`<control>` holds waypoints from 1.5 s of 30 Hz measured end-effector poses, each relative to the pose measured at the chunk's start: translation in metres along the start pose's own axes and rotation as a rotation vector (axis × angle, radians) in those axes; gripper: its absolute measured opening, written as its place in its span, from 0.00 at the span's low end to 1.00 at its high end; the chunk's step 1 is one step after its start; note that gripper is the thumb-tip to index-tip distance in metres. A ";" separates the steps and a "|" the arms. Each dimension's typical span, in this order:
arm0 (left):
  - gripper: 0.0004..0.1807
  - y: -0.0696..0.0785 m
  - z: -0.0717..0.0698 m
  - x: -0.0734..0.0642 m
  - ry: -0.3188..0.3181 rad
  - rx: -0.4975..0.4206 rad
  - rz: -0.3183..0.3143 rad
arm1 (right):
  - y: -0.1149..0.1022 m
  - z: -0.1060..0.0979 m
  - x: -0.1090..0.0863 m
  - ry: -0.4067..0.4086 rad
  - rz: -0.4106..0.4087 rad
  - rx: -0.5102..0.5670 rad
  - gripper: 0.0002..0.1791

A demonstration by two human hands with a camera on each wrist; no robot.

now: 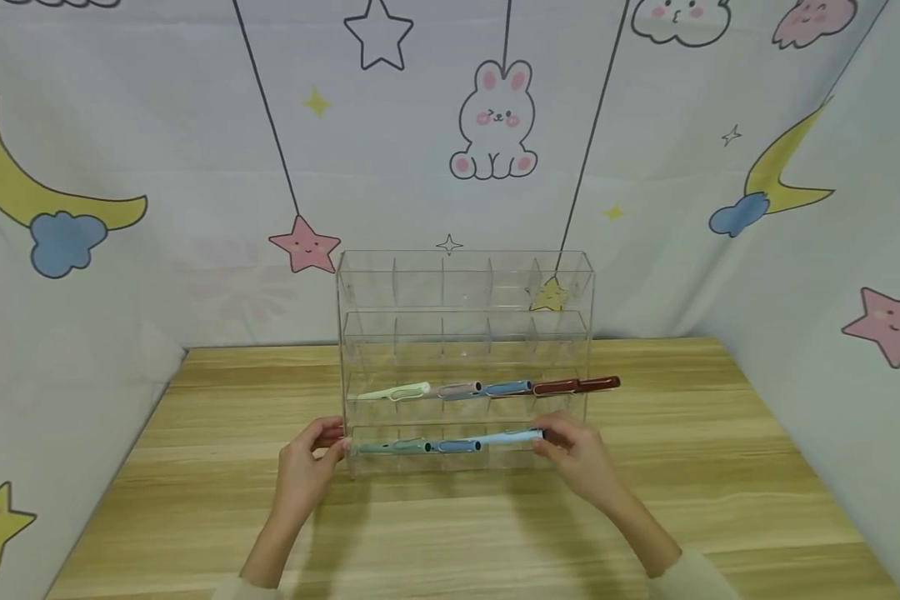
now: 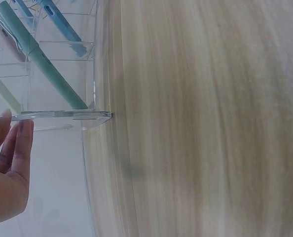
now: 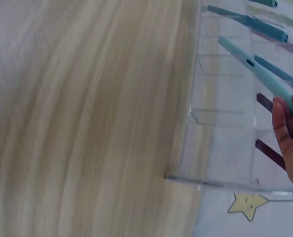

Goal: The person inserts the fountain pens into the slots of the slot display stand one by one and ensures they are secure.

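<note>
A clear acrylic pen rack (image 1: 465, 312) with stepped, divided tiers stands on the table. My left hand (image 1: 303, 471) pinches the edge of its left side panel between thumb and fingers. At the lowest tier, my right hand (image 1: 585, 462) holds the cap end of a light blue pen (image 3: 272, 81), which slants into a compartment. To its left in that tier lie a blue pen (image 1: 456, 447) and a green pen (image 2: 48, 69). One tier up are a pale green pen (image 1: 405, 392), a greyish-pink pen (image 1: 457, 390), another blue pen (image 1: 506, 388) and two dark red pens (image 1: 557, 387).
The wood-grain table (image 1: 465, 550) extends in front of the rack and to both sides. Behind it hangs a white cloth backdrop (image 1: 420, 167) printed with stars, moons and a rabbit. The two upper tiers of the rack show no pens.
</note>
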State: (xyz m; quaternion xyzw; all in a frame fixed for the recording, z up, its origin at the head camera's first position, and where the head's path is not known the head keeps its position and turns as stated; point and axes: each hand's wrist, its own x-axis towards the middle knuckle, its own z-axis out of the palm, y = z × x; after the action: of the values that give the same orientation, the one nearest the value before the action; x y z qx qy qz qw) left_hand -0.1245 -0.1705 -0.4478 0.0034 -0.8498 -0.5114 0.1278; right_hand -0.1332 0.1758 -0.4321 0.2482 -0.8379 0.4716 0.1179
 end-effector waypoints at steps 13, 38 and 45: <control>0.13 -0.001 0.000 0.001 -0.003 -0.001 0.003 | -0.001 0.023 0.003 0.049 -0.143 -0.093 0.13; 0.12 -0.001 0.001 0.000 -0.006 0.000 -0.021 | -0.005 0.014 0.001 -0.023 0.000 -0.146 0.05; 0.13 0.000 0.001 -0.001 -0.018 -0.003 -0.034 | -0.005 0.012 0.000 -0.058 -0.084 -0.142 0.08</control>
State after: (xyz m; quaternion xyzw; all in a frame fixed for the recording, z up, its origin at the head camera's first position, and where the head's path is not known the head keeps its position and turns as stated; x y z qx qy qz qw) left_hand -0.1240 -0.1693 -0.4488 0.0130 -0.8500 -0.5147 0.1115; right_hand -0.1297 0.1634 -0.4346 0.2876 -0.8612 0.3982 0.1306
